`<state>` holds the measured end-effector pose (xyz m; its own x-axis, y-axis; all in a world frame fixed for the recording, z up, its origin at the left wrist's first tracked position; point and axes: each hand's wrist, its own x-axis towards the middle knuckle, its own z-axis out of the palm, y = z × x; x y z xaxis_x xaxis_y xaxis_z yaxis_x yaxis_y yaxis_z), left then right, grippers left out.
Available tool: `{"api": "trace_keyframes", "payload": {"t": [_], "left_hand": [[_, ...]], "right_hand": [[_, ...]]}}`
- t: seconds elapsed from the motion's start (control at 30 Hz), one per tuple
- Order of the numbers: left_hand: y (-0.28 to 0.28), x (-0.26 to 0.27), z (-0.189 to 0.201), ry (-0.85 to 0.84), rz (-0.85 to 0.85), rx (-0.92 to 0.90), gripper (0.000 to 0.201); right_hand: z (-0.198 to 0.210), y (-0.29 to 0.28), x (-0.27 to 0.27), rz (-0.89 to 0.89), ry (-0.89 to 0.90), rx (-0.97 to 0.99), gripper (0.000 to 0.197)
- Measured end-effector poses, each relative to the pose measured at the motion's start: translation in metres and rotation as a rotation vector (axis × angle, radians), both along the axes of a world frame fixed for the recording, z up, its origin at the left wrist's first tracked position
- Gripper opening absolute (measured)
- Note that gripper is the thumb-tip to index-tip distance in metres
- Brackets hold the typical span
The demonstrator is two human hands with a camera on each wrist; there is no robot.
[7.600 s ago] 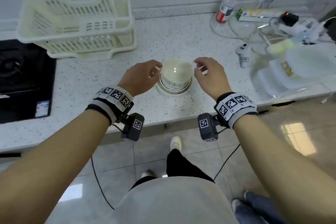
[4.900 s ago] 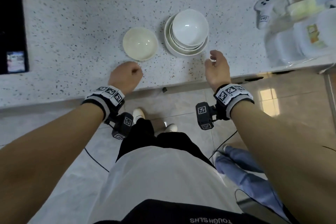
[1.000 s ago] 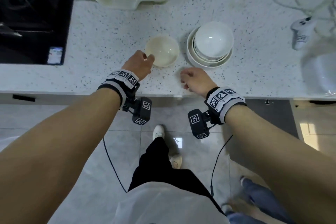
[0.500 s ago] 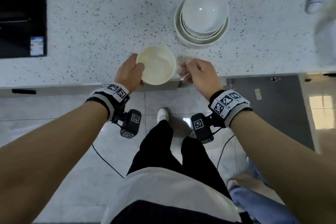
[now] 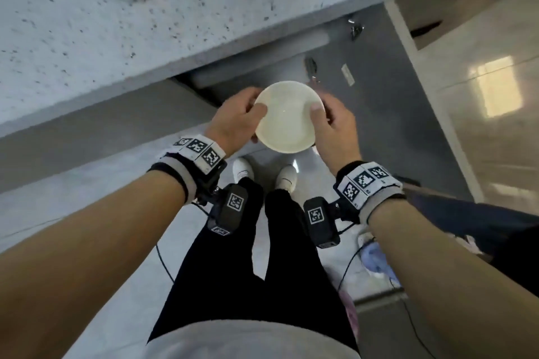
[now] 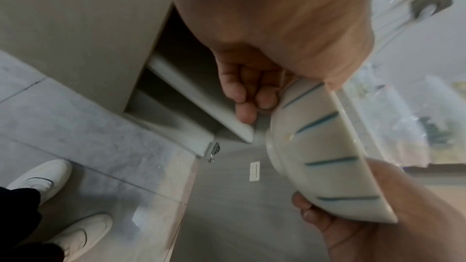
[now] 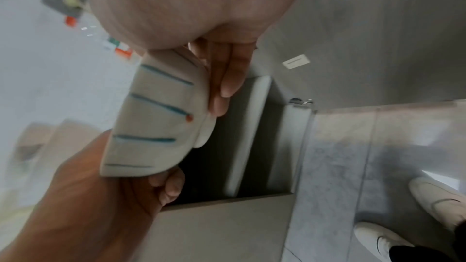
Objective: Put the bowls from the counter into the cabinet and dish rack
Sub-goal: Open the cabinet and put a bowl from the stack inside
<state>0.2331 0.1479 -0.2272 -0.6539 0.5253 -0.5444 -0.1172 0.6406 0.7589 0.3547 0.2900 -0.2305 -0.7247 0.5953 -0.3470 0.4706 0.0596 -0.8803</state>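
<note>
Carrying small cream ceramic bowl with blue stripes [image 5: 287, 116], left hand [image 5: 236, 122] and right hand [image 5: 335, 125] both grasping rim.
Heading for open grey under-counter cabinet [image 5: 379, 73]; next probably lowering onto shelf, keeping level.

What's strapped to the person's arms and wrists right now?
Bare forearms, no sleeves. Each wrist wears a grey band with black edging and square black-and-white coded tags. Beneath each hangs a black camera block bearing another tag, with thin black cables trailing down.
</note>
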Motion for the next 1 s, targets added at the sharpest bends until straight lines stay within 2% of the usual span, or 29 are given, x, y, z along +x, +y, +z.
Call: {"api": "trace_keyframes", "payload": {"t": [0.17,0.3,0.43,0.53,0.67,0.8,0.93,1.0], "left_hand": [[0.04,0.001,-0.076,0.005,0.027,-0.019,0.026],[0.052,-0.007,-0.126,0.026,0.074,-0.041,0.027],[0.05,-0.018,-0.169,-0.004,0.092,0.014,0.02],[0.057,-0.03,-0.196,0.001,0.11,0.047,0.029],[0.075,-0.062,-0.229,0.103,0.05,0.102,0.039],[0.092,-0.1,-0.252,0.156,0.074,0.166,0.04],[0.108,-0.122,-0.272,0.02,0.232,0.249,0.037],[0.11,-0.128,-0.28,0.012,0.253,0.23,0.038]], "right_hand": [[-0.075,0.022,0.01,-0.136,-0.055,-0.016,0.032],[-0.132,0.029,-0.011,-0.201,-0.051,-0.09,0.038],[-0.17,0.039,-0.034,-0.236,-0.041,-0.191,0.042],[-0.199,0.049,-0.055,-0.228,-0.014,-0.219,0.045],[-0.231,0.068,-0.094,-0.217,0.053,-0.259,0.038],[-0.253,0.086,-0.14,-0.239,0.102,-0.193,0.035],[-0.264,0.098,-0.175,-0.266,0.124,-0.183,0.027],[-0.267,0.099,-0.185,-0.258,0.121,-0.187,0.029]]}}
